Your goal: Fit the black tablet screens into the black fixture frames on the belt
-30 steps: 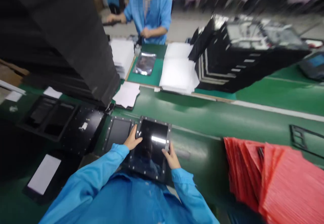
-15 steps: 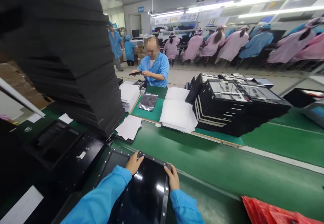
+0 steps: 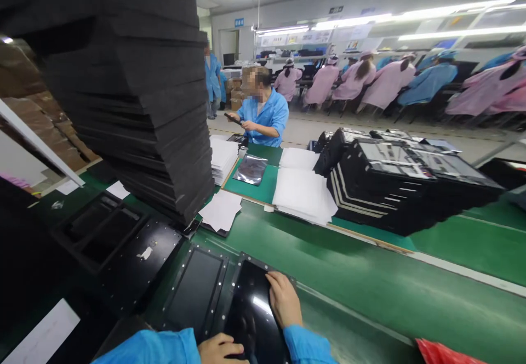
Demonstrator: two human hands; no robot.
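- Left hand [image 3: 219,348]: at the bottom edge of view, fingers curled at the panel's lower edge; cannot tell whether it grips.
- Right hand [image 3: 283,299]: open, palm down on the panel's upper right, no grip seen.
- Glossy black rectangular panel with studded frame [image 3: 255,320]: lying on the green tabletop [image 3: 370,309], under both hands.
- Matte black studded panel [image 3: 195,293]: just left of it.
- Black foam sheet stack [image 3: 131,79]: tall, leaning, up-table left.
- Silver foil bag [image 3: 250,169]: on a green mat, beyond loose white paper sheets [image 3: 219,213].
- Red plastic bag [image 3: 447,357]: lower right.
- White label [image 3: 144,252] on a black studded panel, and blue wall sign [image 3: 239,22]: writing unreadable.
- Co-worker in blue smock [image 3: 263,120]: across the tabletop, both hands on a small dark item.
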